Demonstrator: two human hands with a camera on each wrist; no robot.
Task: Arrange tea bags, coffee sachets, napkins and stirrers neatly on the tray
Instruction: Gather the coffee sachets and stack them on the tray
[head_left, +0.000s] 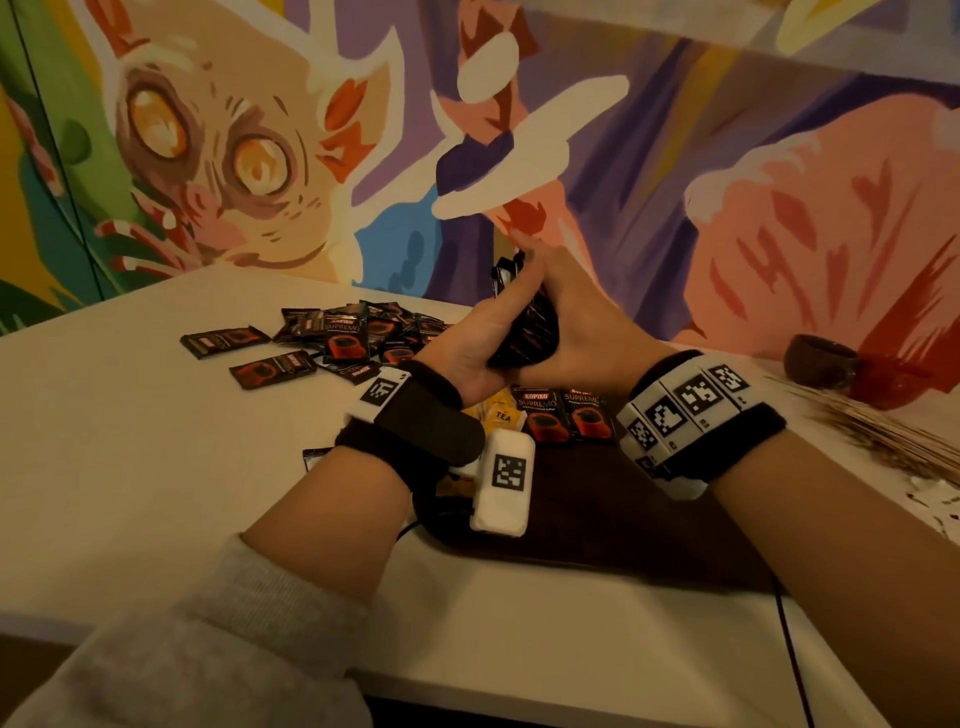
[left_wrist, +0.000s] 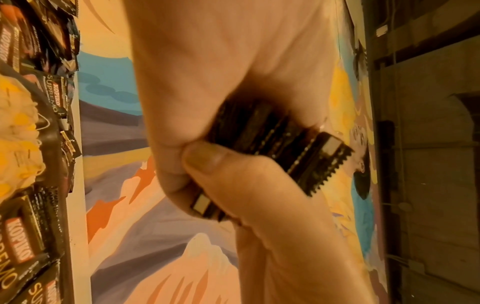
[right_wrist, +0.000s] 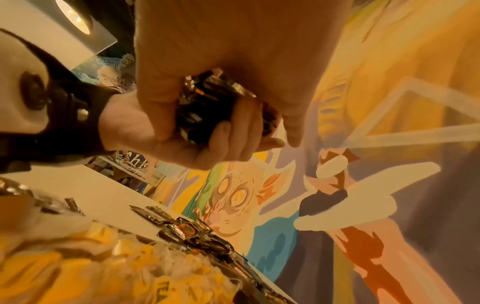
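Both hands hold one stack of dark coffee sachets (head_left: 524, 332) up in the air over the far end of the dark brown tray (head_left: 597, 519). My left hand (head_left: 462, 353) grips the stack from the left, its fingers curled under the stack (right_wrist: 197, 115). From the right, my right hand (head_left: 582, 317) clasps it, thumb pressed on the stack's edge (left_wrist: 275, 144). On the tray lie two Kopiko sachets (head_left: 563, 415) side by side and yellow tea bags (head_left: 498, 413). More tea bags (right_wrist: 78, 267) show in the right wrist view.
A loose heap of coffee sachets (head_left: 363, 338) lies on the white table behind the left hand, with two stray ones (head_left: 249, 356) further left. Thin wooden sticks (head_left: 862, 436) fan out at the right, near a brown cup (head_left: 821, 364). A painted wall stands close behind.
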